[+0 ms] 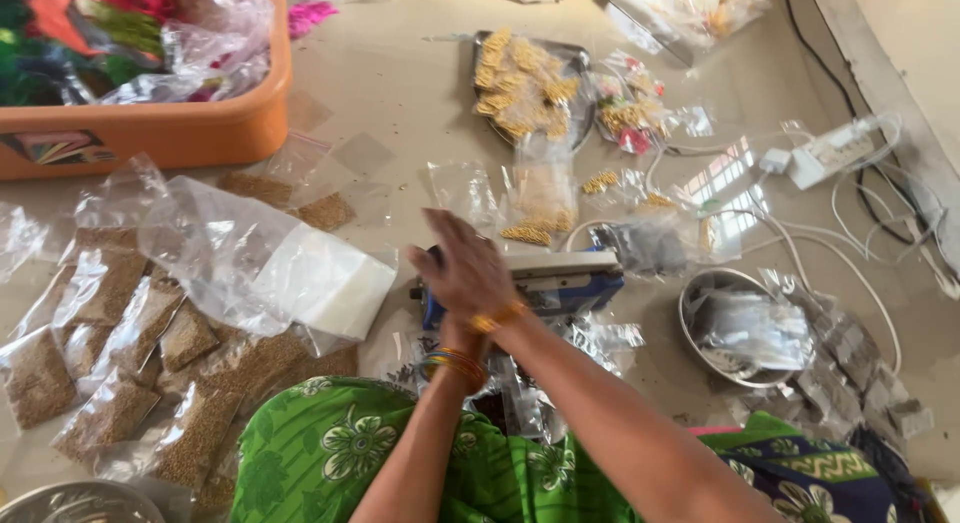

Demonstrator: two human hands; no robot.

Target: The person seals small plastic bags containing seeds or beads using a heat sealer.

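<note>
My right hand (465, 271) lies flat, palm down, over the near end of a blue heat sealer with a pale top bar (565, 273). A gold bangle sits on that wrist. My left hand is hidden under the right one; only its wrist with orange and gold bangles (455, 363) shows, just in front of the sealer. Both hands seem to press down on the sealer's handle. Small clear packets (600, 338) lie beside the sealer, partly under my right forearm. Whether a packet sits in the sealer's jaw is hidden.
Several clear packets of brown seed (110, 313) and a stack of empty white bags (330, 283) lie at the left. An orange tub (180, 133) stands far left. Beyond are a steel tray of golden packets (520, 83), a steel bowl (700, 283), a power strip (830, 153).
</note>
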